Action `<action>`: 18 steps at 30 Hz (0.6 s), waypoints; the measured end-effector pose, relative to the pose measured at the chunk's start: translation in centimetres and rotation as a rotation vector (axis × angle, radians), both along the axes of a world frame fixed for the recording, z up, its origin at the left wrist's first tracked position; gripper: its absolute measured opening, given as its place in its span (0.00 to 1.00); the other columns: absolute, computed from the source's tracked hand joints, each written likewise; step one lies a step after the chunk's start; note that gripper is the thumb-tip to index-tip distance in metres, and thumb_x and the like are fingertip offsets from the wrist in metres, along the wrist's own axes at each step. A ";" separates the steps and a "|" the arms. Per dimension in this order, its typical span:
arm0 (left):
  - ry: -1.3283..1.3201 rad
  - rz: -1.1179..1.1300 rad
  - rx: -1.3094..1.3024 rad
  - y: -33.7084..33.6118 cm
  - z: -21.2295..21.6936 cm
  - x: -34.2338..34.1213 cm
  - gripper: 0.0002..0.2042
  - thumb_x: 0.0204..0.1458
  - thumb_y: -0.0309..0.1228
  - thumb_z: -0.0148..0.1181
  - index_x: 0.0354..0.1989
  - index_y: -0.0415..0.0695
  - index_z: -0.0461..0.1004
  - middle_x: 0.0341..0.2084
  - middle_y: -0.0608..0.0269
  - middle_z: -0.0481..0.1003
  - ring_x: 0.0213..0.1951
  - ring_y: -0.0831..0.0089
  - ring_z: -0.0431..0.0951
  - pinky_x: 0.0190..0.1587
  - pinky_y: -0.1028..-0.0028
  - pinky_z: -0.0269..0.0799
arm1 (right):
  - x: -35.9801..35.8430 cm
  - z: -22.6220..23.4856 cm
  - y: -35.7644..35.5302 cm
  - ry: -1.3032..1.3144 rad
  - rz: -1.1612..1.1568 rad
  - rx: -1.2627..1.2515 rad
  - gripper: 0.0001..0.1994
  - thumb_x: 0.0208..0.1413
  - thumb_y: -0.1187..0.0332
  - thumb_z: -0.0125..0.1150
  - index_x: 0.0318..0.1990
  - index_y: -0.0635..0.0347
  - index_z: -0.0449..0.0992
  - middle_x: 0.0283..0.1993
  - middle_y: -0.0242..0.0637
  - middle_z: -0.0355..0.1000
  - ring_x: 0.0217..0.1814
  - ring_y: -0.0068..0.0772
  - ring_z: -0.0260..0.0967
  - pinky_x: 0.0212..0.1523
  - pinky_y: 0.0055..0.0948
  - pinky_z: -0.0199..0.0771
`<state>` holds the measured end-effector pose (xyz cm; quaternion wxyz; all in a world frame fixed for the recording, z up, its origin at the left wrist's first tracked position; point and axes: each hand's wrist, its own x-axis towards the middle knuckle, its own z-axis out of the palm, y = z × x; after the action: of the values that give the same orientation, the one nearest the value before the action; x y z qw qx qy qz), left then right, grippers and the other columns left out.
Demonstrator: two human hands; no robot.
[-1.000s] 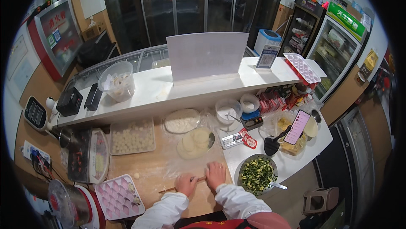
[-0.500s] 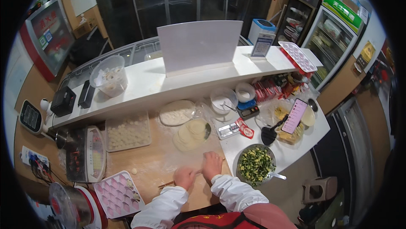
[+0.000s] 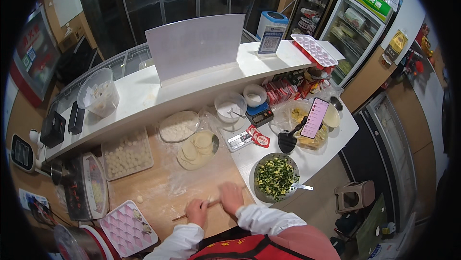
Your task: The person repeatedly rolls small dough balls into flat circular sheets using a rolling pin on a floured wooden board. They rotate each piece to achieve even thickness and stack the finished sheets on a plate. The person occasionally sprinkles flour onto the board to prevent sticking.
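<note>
Both hands have slid a little toward the person's right along the floured wooden surface since half a second ago, and the head camera has tilted, so the whole counter sits differently in view. The left hand and right hand lie palm-down on a thin wooden rolling pin, which runs slantwise from the lower left up toward the right hand. Each grip is flat and pressing, fingers together over the pin rather than curled round it; whether dough lies under the pin I cannot tell, as the hands cover that spot.

By my reading, the step in hand is rolling out a dumpling wrapper. Finished round wrappers are stacked on a plate just beyond the hands, and a tray of small dough pieces sits to the left of it, with one loose dough ball on the board near the left hand. A metal bowl of chopped green filling stands just right of the right hand, a spoon resting in it, and a pink moulded tray lies at the lower left.

The next move probably calls for even pressure from both palms and a slight turn of the disc between strokes, then lifting it onto the stack.
</note>
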<state>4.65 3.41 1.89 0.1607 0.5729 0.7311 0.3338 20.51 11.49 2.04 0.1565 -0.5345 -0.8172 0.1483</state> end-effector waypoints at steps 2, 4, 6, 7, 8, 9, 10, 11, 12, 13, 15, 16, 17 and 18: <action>-0.035 0.001 -0.005 -0.1 0.0 0.2 0.13 0.53 0.41 0.68 0.23 0.45 0.80 0.24 0.58 0.76 0.31 0.52 0.75 0.37 0.54 0.66 | 0.2 -0.6 -0.1 -0.009 0.013 0.066 0.14 0.58 0.67 0.59 0.52 0.53 0.76 0.51 0.38 0.72 0.56 0.43 0.68 0.57 0.46 0.62; 0.134 -0.054 0.080 0.0 -0.1 0.2 0.12 0.52 0.39 0.70 0.23 0.45 0.80 0.24 0.59 0.76 0.31 0.53 0.76 0.36 0.55 0.67 | 0.0 -0.8 0.3 -0.020 -0.013 -0.023 0.15 0.58 0.67 0.59 0.52 0.52 0.76 0.52 0.38 0.73 0.56 0.44 0.68 0.58 0.44 0.61; 0.179 -0.087 0.045 0.2 0.0 0.0 0.13 0.53 0.41 0.68 0.24 0.45 0.80 0.25 0.57 0.77 0.31 0.51 0.77 0.37 0.54 0.68 | -0.4 -0.4 0.7 0.007 -0.097 0.155 0.14 0.58 0.67 0.58 0.52 0.52 0.77 0.52 0.38 0.73 0.57 0.44 0.68 0.58 0.44 0.61; 0.137 -0.087 -0.004 0.3 0.0 0.0 0.15 0.55 0.44 0.65 0.25 0.45 0.81 0.26 0.55 0.77 0.32 0.50 0.77 0.38 0.52 0.68 | -0.6 -0.1 0.8 0.002 -0.055 0.214 0.14 0.58 0.67 0.58 0.52 0.52 0.77 0.51 0.38 0.73 0.57 0.44 0.69 0.58 0.44 0.61; 0.093 -0.063 0.031 0.2 0.1 -0.1 0.17 0.56 0.47 0.63 0.25 0.45 0.81 0.27 0.53 0.78 0.33 0.48 0.77 0.39 0.51 0.68 | -0.6 0.3 0.6 0.026 -0.131 0.145 0.14 0.58 0.67 0.58 0.51 0.52 0.77 0.51 0.37 0.73 0.57 0.44 0.69 0.59 0.44 0.61; 0.044 -0.050 -0.093 0.0 0.2 -0.1 0.18 0.57 0.47 0.63 0.26 0.45 0.81 0.27 0.53 0.78 0.33 0.48 0.77 0.39 0.50 0.68 | -0.6 0.8 0.3 0.061 -0.128 0.118 0.13 0.58 0.67 0.58 0.51 0.52 0.77 0.52 0.37 0.74 0.58 0.44 0.69 0.59 0.44 0.61; 0.001 -0.012 -0.170 -0.2 0.4 0.0 0.18 0.57 0.47 0.63 0.26 0.45 0.81 0.27 0.52 0.78 0.33 0.47 0.77 0.40 0.50 0.68 | -0.6 1.2 0.1 0.131 -0.113 0.172 0.13 0.59 0.67 0.58 0.51 0.52 0.78 0.52 0.37 0.74 0.58 0.44 0.69 0.59 0.44 0.61; -0.036 0.033 -0.289 -0.4 0.5 0.0 0.18 0.57 0.47 0.62 0.27 0.45 0.81 0.27 0.52 0.78 0.33 0.47 0.77 0.40 0.49 0.68 | -0.5 1.6 -0.4 0.093 -0.083 0.068 0.13 0.59 0.68 0.58 0.51 0.52 0.78 0.52 0.37 0.74 0.58 0.44 0.68 0.59 0.44 0.60; -0.088 0.050 -0.238 -0.6 0.6 0.0 0.14 0.53 0.43 0.68 0.26 0.46 0.83 0.26 0.56 0.77 0.35 0.54 0.78 0.38 0.56 0.70 | -0.5 1.8 -0.5 0.068 -0.048 0.003 0.13 0.59 0.68 0.58 0.50 0.52 0.78 0.52 0.37 0.74 0.59 0.44 0.68 0.60 0.45 0.60; -0.045 0.016 -0.111 -0.7 0.8 0.1 0.14 0.54 0.43 0.68 0.26 0.45 0.83 0.26 0.57 0.77 0.35 0.54 0.78 0.38 0.56 0.71 | -0.4 2.0 -0.7 0.023 -0.020 -0.092 0.13 0.59 0.68 0.58 0.50 0.52 0.78 0.52 0.37 0.74 0.59 0.45 0.68 0.60 0.45 0.60; 0.035 -0.077 -0.127 -0.6 0.9 0.1 0.14 0.54 0.43 0.68 0.26 0.45 0.82 0.25 0.57 0.77 0.34 0.54 0.78 0.38 0.57 0.71 | -0.6 2.0 -0.3 0.050 -0.042 -0.037 0.15 0.58 0.70 0.58 0.53 0.53 0.77 0.54 0.39 0.73 0.60 0.46 0.67 0.60 0.46 0.60; 0.111 -0.121 -0.152 -0.4 0.9 0.0 0.14 0.55 0.44 0.67 0.26 0.45 0.83 0.25 0.58 0.77 0.32 0.54 0.78 0.38 0.56 0.71 | -0.7 1.8 0.1 0.100 -0.066 0.023 0.15 0.58 0.70 0.58 0.53 0.53 0.76 0.54 0.39 0.72 0.60 0.46 0.67 0.60 0.47 0.60; 0.134 -0.095 -0.060 -0.2 1.0 -0.1 0.14 0.55 0.44 0.66 0.26 0.46 0.83 0.25 0.58 0.77 0.32 0.54 0.78 0.38 0.56 0.71 | -1.0 1.6 0.7 0.144 -0.066 0.075 0.16 0.58 0.70 0.58 0.54 0.54 0.75 0.55 0.40 0.72 0.60 0.46 0.66 0.61 0.47 0.60; 0.152 -0.088 -0.014 0.0 1.0 -0.2 0.14 0.55 0.44 0.66 0.27 0.46 0.83 0.25 0.58 0.77 0.32 0.54 0.78 0.39 0.57 0.70 | -1.0 1.4 0.9 0.134 -0.120 0.053 0.16 0.57 0.71 0.57 0.54 0.54 0.75 0.55 0.40 0.72 0.61 0.46 0.66 0.61 0.47 0.60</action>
<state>4.41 3.40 2.91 0.1232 0.6271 0.7176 0.2769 19.49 12.39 3.40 0.2334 -0.5671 -0.7751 0.1524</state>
